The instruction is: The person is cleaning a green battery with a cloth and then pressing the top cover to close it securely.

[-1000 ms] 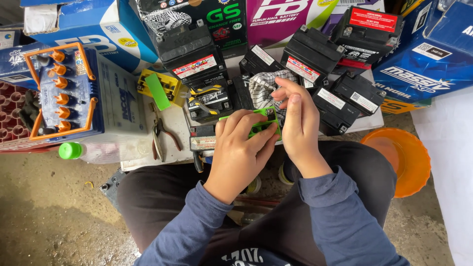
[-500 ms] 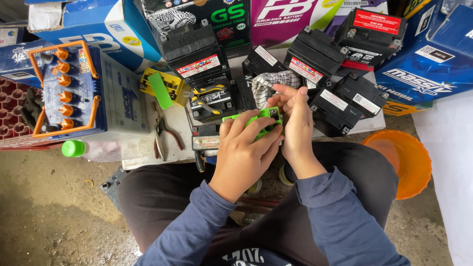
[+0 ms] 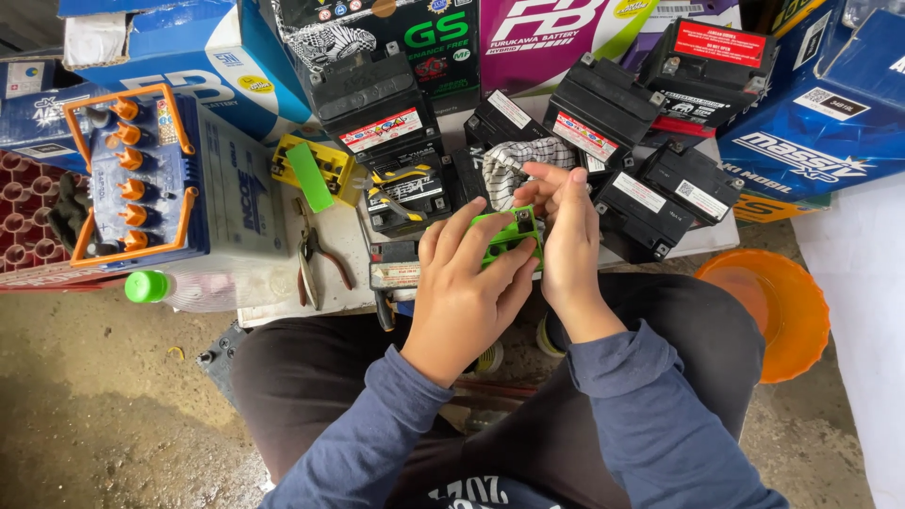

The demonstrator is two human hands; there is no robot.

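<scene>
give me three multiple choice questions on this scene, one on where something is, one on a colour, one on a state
1. Where do the pliers lie?
A. on the work surface, left of both hands
B. inside the orange bowl
C. on the person's lap

2. What colour is the small part held between the hands?
A. red
B. green
C. white

3. How is the clear bottle placed?
A. upright with no cap
B. hanging from a hook
C. on its side with its green cap on

Answers:
1 A, the pliers rest on the pale surface beside the blue battery with orange caps.
2 B, the part in the grip of the left hand and the right hand is bright green.
3 C, the bottle lies flat with its cap pointing left.
</scene>
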